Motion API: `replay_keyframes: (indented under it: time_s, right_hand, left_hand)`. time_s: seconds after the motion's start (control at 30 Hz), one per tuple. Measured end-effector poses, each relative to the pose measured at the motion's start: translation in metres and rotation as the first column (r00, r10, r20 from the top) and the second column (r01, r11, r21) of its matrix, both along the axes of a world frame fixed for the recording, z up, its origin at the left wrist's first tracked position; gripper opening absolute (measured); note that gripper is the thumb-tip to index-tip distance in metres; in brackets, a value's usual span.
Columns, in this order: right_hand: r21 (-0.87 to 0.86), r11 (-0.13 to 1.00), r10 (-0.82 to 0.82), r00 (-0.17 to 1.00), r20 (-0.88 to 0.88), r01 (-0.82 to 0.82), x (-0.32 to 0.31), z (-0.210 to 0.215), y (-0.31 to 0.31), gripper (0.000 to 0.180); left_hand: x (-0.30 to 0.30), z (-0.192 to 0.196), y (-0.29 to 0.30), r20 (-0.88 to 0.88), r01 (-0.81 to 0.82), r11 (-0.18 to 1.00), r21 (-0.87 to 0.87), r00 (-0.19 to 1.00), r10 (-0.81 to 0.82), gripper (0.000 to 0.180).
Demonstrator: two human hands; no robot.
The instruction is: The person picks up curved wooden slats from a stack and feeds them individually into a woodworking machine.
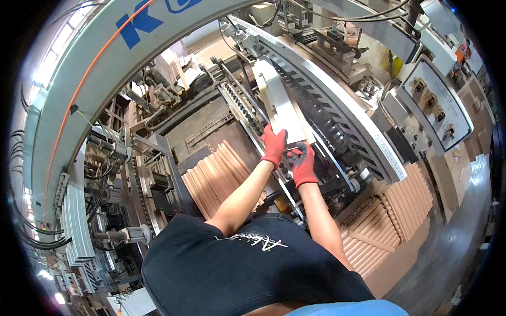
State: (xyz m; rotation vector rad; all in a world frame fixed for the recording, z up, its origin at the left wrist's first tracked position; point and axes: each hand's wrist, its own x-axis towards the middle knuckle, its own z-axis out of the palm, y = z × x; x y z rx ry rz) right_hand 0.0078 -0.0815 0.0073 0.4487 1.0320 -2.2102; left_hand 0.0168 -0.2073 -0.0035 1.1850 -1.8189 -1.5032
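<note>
Workshop, with a grey floor point(448, 237) at the right and machinery on most sides. We list first a pale arched beam point(87, 97) across the upper left, marked with blue lettering, an orange cord point(69, 108) running along it.

Centre: one long white box point(287, 117), lying lengthwise in the machine, its near end at the gloves. Left hand point(274, 146), in a red glove with dark palm: set against the box's near left side; we cannot tell whether it grips. Right hand point(303, 164), gloved alike: fingers bent, just beside the box's near end; we cannot tell what, if anything, it grasps.

Right of the box: one long metal rail point(354, 99), slanting down to the right; beyond it, a switch panel point(440, 92).

Sticks, wooden: one pile point(216, 176) left of the hands; one stack point(369, 226) at lower right.

Foreground: we note a dark shirt point(253, 274) on the wearer
</note>
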Motion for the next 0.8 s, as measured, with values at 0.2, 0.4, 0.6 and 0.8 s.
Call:
replay_keyframes:
  time_s: [0.2,0.4,0.6,0.8]
  right_hand:
    - [-0.184,0.979,0.096,0.995,0.024,-0.090,0.025,-0.031,-0.017,0.025]
    - [0.255,0.965,0.014,0.960,-0.278,0.060,0.027,0.027,0.010,0.014]
    - [0.686,0.692,0.323,0.755,-0.571,0.224,-0.080,-0.084,0.009,0.043]
    - [0.774,0.625,0.713,0.481,-0.511,-0.104,-0.077,-0.018,0.004,0.029]
  left_hand:
    - [0.029,0.011,-0.002,0.269,0.181,0.941,-0.288,0.958,-0.101,0.072]
    - [0.015,0.030,0.020,0.356,0.206,0.886,-0.415,0.933,-0.050,0.091]
    - [0.002,0.036,0.029,0.377,0.242,0.888,-0.391,0.922,-0.085,0.096]
    - [0.012,0.012,0.013,0.322,0.165,0.882,-0.442,0.947,-0.016,0.092]
